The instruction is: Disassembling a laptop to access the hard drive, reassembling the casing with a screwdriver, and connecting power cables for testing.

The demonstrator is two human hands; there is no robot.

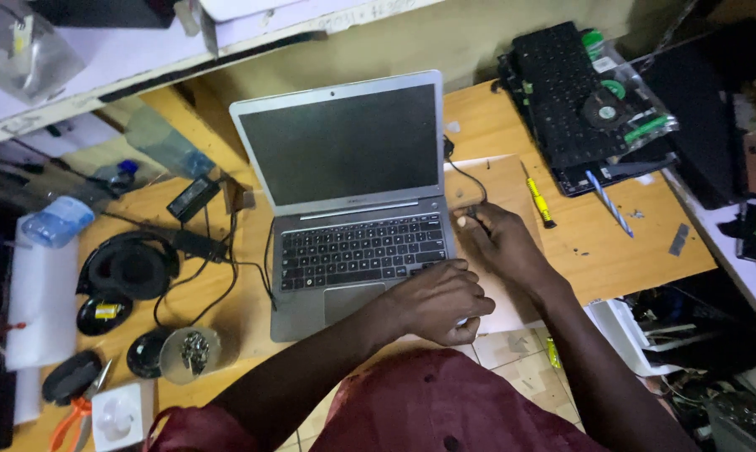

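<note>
Resting on the front right corner of an open silver laptop, the left hand lies knuckles up with its fingers curled loosely over the edge, pressing on the case rather than clasping anything. Just beyond it and slightly to the right, the right hand pinches the plug end of a thin black cable between thumb and fingertips, right beside the laptop's right edge. Both hands sit over a pale flat board that lies on the wooden surface and touches the laptop's right side. The laptop stands open directly left of the hands, its screen dark and tilted back, its keyboard facing the person.

To the right of the right hand, a small screwdriver with a yellow handle lies on the surface just past the board's edge. Farther right and beyond, a stripped black laptop base with an exposed fan and green parts rests at the surface's far corner.

Well to the left of the hands, past the laptop, lie a black power adapter with tangled leads, a pair of black headphones, and a clear cup of small screws.
</note>
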